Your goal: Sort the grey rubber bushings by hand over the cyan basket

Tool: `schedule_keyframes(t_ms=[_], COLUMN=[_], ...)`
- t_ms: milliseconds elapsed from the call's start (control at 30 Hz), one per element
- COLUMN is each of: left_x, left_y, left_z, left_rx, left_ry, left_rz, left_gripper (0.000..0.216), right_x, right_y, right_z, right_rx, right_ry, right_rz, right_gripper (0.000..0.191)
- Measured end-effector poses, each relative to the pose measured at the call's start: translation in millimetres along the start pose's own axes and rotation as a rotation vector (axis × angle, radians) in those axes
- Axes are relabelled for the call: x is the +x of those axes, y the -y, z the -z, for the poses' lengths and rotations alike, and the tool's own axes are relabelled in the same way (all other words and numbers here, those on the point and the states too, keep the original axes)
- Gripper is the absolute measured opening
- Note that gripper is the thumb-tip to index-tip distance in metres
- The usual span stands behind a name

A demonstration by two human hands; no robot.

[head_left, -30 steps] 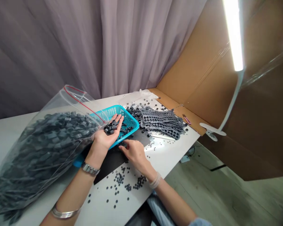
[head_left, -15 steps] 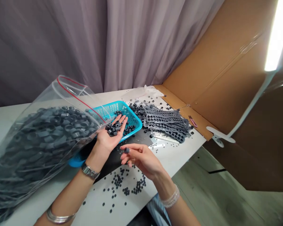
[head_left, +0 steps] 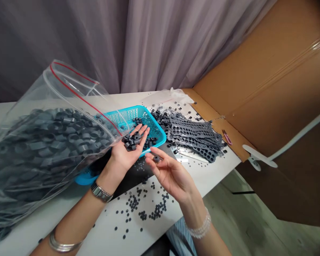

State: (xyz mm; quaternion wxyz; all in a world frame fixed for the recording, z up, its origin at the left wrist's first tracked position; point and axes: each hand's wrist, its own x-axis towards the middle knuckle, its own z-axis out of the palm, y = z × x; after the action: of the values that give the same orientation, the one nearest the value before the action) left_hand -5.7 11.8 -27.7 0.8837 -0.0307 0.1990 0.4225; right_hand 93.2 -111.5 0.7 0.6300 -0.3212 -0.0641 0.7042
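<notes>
My left hand (head_left: 128, 151) is palm up over the near edge of a turquoise basket (head_left: 128, 115), cupping a small heap of dark grey rubber rings (head_left: 132, 140). My right hand (head_left: 170, 172) is turned palm up just right of it, above the white table (head_left: 146, 234), and pinches a single grey ring (head_left: 156, 159) between thumb and fingertips. A big clear zip bag (head_left: 42, 142) stuffed with the same grey rings lies to the left, its red-striped mouth beside my left hand.
Several punched-out grey rubber strips (head_left: 194, 137) are piled right of the basket. Small black discs (head_left: 138, 208) lie scattered on the table near me. A dark mat (head_left: 128, 179) lies under the hands. A cardboard box (head_left: 269, 99) and a white lamp base (head_left: 258, 154) stand at the right.
My right hand lifted off the dark mat with one ring, turned palm up and rose beside my left hand. The camera tilted down and left.
</notes>
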Motion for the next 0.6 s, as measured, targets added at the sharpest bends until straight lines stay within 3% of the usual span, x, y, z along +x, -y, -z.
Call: schedule_keyframes(t_ms=[167,267,333,400,467,533,600], left_x=[-1,-2,-3,-3,-3,-4,-4], left_y=[1,2,3,4,4,4,3], left_z=[-3,-5,-6,-7,-7,-6,-6], left_rx=[0.005,0.002,0.007,0.006,0.005,0.007,0.013], left_ry=[-0.007,-0.022,-0.040,-0.047,-0.050,-0.045,-0.028], left_rz=[-0.012,-0.019,-0.020,-0.037,-0.060,-0.072,-0.051], left_gripper=[0.050,0.047,0.044,0.040,0.040,0.040,0.040], right_x=[22,45,59,69,74,78,83], right_y=[17,34,40,39,37,37,43], right_z=[8,-12,-44,-81,-112,-124,-116], right_rx=[0.066,0.009,-0.099,-0.278,-0.464,-0.620,-0.714], right_ry=[-0.219,-0.266,-0.142,0.073,0.195,0.241,0.224], right_rz=[0.186,0.404,0.550,0.555,0.526,0.535,0.580], right_gripper=[0.047,0.036,0.038,0.046,0.049,0.048,0.048])
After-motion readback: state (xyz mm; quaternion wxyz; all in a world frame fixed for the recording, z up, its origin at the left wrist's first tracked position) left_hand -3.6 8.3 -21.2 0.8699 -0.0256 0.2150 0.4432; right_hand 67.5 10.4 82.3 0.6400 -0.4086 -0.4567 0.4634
